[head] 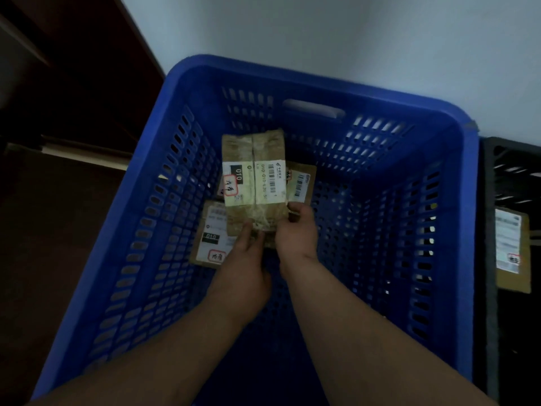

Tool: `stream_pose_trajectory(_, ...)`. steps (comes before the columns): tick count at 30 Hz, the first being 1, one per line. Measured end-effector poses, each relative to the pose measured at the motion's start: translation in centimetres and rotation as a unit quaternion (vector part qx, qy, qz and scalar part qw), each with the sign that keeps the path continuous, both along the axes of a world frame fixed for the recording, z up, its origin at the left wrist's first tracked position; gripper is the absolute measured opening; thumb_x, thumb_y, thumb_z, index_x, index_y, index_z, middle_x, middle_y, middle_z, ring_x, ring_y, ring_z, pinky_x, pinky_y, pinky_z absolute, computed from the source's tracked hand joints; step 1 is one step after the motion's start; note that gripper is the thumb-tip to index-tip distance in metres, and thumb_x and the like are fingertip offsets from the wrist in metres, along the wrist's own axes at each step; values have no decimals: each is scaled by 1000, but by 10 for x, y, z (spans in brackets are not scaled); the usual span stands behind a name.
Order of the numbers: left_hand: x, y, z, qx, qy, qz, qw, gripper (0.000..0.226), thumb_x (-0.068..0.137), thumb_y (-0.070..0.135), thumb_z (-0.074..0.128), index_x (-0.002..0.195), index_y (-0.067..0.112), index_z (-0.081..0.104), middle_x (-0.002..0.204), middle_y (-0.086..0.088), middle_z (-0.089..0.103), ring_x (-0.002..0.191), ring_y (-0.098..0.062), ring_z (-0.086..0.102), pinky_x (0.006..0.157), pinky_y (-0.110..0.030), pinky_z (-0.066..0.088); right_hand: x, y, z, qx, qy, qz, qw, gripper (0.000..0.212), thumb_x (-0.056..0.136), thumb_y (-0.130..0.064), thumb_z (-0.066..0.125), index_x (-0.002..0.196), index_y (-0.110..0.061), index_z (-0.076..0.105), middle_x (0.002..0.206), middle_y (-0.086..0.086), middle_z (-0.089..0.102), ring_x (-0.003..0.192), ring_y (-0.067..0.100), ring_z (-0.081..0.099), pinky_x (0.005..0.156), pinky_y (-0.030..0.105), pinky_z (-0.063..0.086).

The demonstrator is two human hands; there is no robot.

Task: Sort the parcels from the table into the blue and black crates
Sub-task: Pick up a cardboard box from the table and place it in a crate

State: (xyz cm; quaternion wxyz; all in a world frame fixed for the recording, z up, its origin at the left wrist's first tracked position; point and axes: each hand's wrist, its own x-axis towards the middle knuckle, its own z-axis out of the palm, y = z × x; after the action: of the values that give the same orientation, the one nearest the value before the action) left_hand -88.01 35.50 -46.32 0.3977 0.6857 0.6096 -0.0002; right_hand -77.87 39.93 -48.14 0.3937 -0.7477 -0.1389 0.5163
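Note:
Both my hands reach down into the blue crate (456,200). My left hand (244,259) and my right hand (295,232) hold the near end of a brown cardboard parcel (254,159) with a white label reading 010, fingers curled on its edge. Under it lie two more labelled parcels: one at the left (209,238) and one at the right (301,183). The black crate (489,230) stands just right of the blue one and holds a labelled parcel (510,247).
A pale wall (322,33) rises behind the crates. Dark floor and dark furniture (64,98) lie to the left of the blue crate. The table is out of view.

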Motion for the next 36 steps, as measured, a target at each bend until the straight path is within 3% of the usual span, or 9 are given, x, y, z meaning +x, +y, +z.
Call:
stream_pose_trajectory(6, 48, -13, -2, -14, -46, -87, 995, 80, 94, 16, 56, 156, 26, 6, 157, 15, -21, 146, -10, 13, 114, -25, 30, 52, -33, 0, -57, -105, -110, 987, 16, 97, -11, 51, 108, -23, 53, 99, -5, 58, 87, 15, 58, 76, 29, 47)
stream_pose_trajectory(9, 72, -13, -10, -45, -62, -117, 990, 82, 93, 17, 60, 156, 24, 8, 158, 13, -21, 146, -9, 9, 114, -21, 23, 68, -45, 5, -70, -139, -153, 976, 19, 97, -8, 49, 111, -19, 54, 99, -4, 57, 83, 13, 55, 70, 25, 45)
stream_pose_trajectory(13, 92, -8, -16, -85, -64, -132, 985, 70, 93, 8, 53, 154, 20, 21, 163, 0, 0, 146, -28, 20, 115, -38, 26, 79, -50, 5, -97, -128, -160, 974, 25, 93, -1, 47, 110, -19, 52, 107, 4, 61, 92, 22, 59, 82, 37, 54)
stream_pose_trajectory(16, 99, -2, -21, -94, -55, -162, 981, 65, 92, 6, 51, 151, 16, 27, 161, -7, 10, 144, -32, 24, 115, -40, 25, 85, -48, 1, -91, -125, -162, 975, 37, 92, -1, 46, 127, -12, 52, 117, 7, 61, 98, 23, 59, 84, 35, 51)
stream_pose_trajectory(20, 106, 5, -31, -112, -44, -178, 977, 55, 93, 7, 52, 146, 9, 38, 156, -13, 28, 141, -32, 30, 115, -38, 26, 94, -42, -10, -97, -121, -86, 984, 45, 96, -1, 41, 139, -13, 47, 115, -1, 55, 100, 19, 54, 87, 26, 43)
stream_pose_trajectory(23, 100, 8, -40, -129, -29, -223, 966, 56, 97, 14, 53, 149, 10, 32, 159, -10, 19, 146, -26, 19, 113, -20, 13, 97, -36, -29, -205, -112, 49, 971, 40, 99, -5, 34, 138, -5, 43, 135, 15, 51, 120, 32, 52, 103, 38, 44)
stream_pose_trajectory(25, 90, 11, -47, -135, -9, -225, 965, 60, 96, 15, 56, 151, 15, 30, 161, -9, 10, 146, -23, 18, 111, -14, 11, 92, -35, -40, -250, -76, 68, 963, 35, 101, -8, 33, 133, -2, 45, 133, 19, 53, 117, 34, 54, 101, 40, 46)
stream_pose_trajectory(30, 61, 18, -56, -87, 103, -223, 965, 64, 96, 26, 52, 153, 21, 25, 162, -7, 10, 146, -26, 15, 119, -38, 21, 89, -34, -56, -258, 107, -65, 958, 34, 99, -8, 38, 128, -9, 55, 125, 17, 59, 97, 28, 57, 81, 33, 47)
stream_pose_trajectory(36, 44, 23, -63, -59, 134, -237, 960, 65, 94, 27, 56, 152, 20, 27, 162, -1, 8, 146, -20, 14, 119, -38, 20, 96, -13, -75, -222, 28, -24, 974, 33, 103, -9, 38, 132, 0, 51, 121, 12, 56, 82, 19, 50, 69, 20, 51)
